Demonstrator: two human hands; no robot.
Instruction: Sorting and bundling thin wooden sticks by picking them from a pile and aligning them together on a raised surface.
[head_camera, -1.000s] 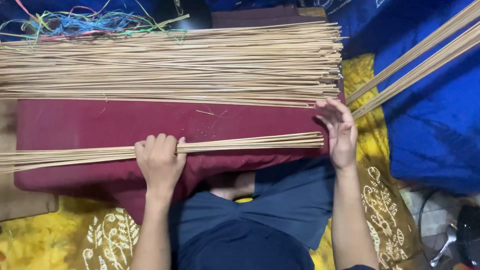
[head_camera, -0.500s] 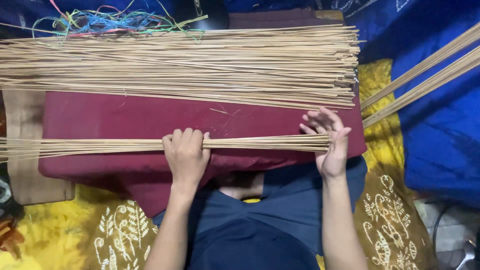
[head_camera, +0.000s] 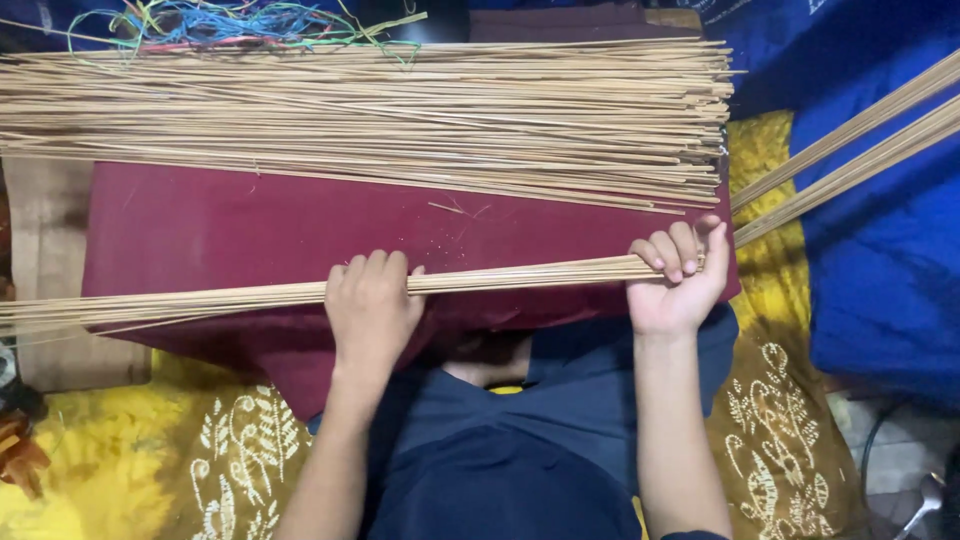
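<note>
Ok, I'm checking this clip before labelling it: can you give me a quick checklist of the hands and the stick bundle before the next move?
1. Left hand closed over the thin bundle of sticks: ok.
2. Right hand curled round the bundle's right end: ok.
3. Bundle lies across the maroon cloth: ok.
4. Bundle apart from the big pile of sticks: ok.
5. Stick ends level inside the right hand: cannot tell, fingers cover them.
6. Bundle's left end tidy: not ok, sticks fan apart there.
</note>
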